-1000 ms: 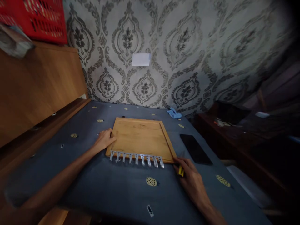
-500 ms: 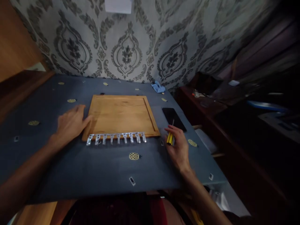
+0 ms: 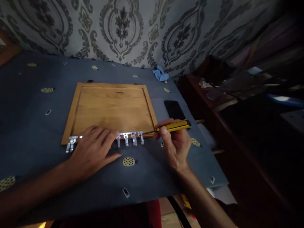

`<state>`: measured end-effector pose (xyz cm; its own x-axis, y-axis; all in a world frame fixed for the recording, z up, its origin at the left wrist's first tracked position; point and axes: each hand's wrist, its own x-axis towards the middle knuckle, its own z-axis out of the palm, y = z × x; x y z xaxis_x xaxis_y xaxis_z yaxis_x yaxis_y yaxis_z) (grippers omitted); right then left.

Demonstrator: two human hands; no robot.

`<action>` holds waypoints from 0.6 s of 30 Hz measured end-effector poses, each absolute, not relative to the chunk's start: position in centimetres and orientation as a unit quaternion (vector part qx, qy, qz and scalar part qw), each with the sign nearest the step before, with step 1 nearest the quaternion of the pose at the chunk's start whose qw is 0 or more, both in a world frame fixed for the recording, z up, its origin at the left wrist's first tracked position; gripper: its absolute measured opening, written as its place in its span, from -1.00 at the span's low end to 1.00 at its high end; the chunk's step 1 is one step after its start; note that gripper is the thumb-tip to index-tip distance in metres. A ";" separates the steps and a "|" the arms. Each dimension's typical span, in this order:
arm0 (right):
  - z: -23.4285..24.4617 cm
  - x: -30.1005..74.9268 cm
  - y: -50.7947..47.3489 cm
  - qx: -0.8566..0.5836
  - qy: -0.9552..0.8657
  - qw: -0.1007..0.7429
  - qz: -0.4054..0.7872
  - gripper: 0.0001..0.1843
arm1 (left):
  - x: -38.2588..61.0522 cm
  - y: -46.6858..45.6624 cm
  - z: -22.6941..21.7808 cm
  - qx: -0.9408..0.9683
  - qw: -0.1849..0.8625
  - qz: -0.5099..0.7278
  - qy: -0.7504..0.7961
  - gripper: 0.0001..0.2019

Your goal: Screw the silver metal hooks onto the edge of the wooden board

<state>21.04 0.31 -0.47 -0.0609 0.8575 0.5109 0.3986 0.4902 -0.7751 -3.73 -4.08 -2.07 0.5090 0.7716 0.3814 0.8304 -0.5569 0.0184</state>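
Observation:
A framed wooden board [image 3: 111, 107] lies on the blue patterned cloth, with a row of metal hooks [image 3: 126, 139] along its near edge. My left hand [image 3: 95, 145] rests flat over the left part of this row, fingers stretched out and thumb apart, hiding several hooks. In my right hand [image 3: 177, 142] is a yellow and black screwdriver [image 3: 174, 125], gripped between thumb and fingers. Its thin shaft points left, the tip close to the rightmost hook; whether it touches, I cannot tell.
Beyond my right hand lies a black phone [image 3: 174, 109]. A crumpled blue cloth [image 3: 161, 74] sits near the patterned wall at the back. To the right stands a dark red piece of furniture [image 3: 209, 91] with small items on it.
My left hand has moved right, from the board's left side onto the hooks. The screwdriver in my right hand has swung from upright to pointing left at the hook row. The view has shifted.

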 end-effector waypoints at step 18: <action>-2.4 21.4 1.8 -0.448 -0.676 0.526 0.256 -0.86 | -4.4 -3.5 -3.5 -0.871 0.086 -0.171 -0.453 -0.64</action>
<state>21.36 1.75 -2.44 -0.0442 0.8748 0.4825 0.3363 0.4678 -0.8173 -4.37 -3.47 -3.46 0.5306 0.7599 0.3754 0.8189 -0.5739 0.0043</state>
